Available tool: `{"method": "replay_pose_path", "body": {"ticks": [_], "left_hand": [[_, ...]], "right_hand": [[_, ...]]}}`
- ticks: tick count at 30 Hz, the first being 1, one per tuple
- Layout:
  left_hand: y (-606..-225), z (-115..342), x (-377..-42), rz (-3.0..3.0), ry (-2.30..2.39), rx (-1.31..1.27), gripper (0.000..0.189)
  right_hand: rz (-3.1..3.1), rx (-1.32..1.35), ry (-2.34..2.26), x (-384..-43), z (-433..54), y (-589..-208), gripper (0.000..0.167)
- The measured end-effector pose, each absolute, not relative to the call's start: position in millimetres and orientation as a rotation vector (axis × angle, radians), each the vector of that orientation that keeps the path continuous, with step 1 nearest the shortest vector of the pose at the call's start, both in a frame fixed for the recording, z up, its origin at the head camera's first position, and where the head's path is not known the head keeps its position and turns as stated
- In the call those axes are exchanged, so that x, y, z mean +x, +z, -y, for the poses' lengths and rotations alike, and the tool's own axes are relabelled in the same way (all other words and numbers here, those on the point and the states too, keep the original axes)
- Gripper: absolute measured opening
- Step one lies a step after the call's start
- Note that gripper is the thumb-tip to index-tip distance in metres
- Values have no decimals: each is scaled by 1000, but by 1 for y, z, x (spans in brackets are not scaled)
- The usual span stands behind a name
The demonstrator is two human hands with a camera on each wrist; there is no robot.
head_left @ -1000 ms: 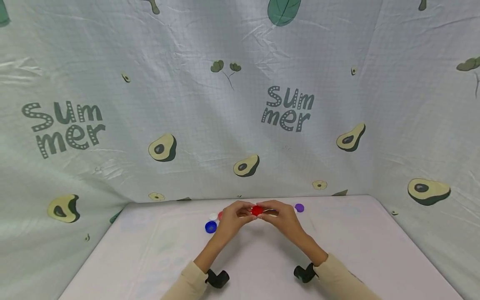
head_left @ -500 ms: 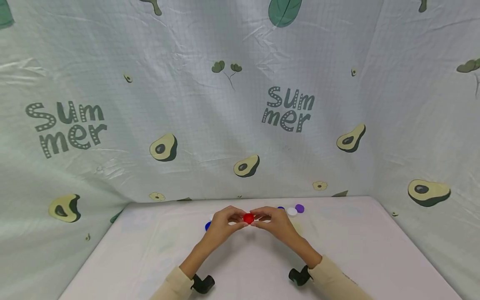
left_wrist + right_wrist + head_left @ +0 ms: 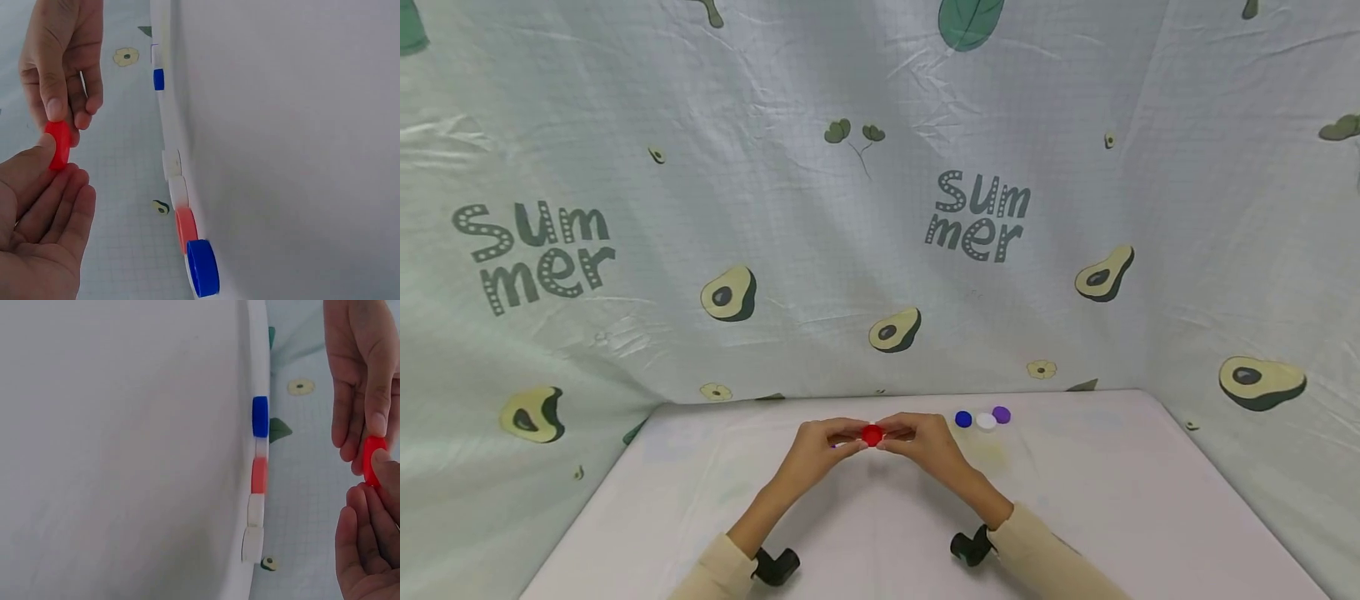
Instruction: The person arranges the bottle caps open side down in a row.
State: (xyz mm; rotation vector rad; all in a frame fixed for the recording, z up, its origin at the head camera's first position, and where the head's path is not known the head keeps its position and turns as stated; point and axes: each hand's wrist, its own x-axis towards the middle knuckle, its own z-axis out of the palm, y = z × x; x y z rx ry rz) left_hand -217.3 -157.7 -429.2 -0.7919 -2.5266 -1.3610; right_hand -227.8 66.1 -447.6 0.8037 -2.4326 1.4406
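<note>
A small round red bottle cap (image 3: pixel 872 435) is held between both hands in the middle of the head view, up off the table. My left hand (image 3: pixel 811 454) pinches its left side between thumb and fingers. From the right, my right hand (image 3: pixel 925 443) grips the opposite edge the same way. In the left wrist view the red cap (image 3: pixel 59 145) is seen edge-on, with the left thumb over its face and the right thumb at its rim. The right wrist view shows the red cap (image 3: pixel 374 461) at the meeting fingertips.
Beyond the right hand lie a blue cap (image 3: pixel 963 419), a white cap (image 3: pixel 987 422) and a purple cap (image 3: pixel 1002 415). Behind the left hand, another blue cap (image 3: pixel 205 269), a coral cap (image 3: pixel 186 230) and white caps (image 3: pixel 178 192) line up. A printed curtain (image 3: pixel 805 333) borders the white table (image 3: pixel 1112 483).
Both hands have shifted left with the red cap, slightly nearer the person. Blue and white caps at the right are uncovered; the caps at the left are now mostly hidden behind the left hand.
</note>
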Motion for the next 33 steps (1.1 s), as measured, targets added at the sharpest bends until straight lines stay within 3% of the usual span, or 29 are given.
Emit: {"method": "replay_pose_path", "body": {"ticks": [33], "left_hand": [[-440,189,-248,2772,-1229,-652,20]], "right_hand": [[2716,651,1404,-257,-22,-457,23]]}}
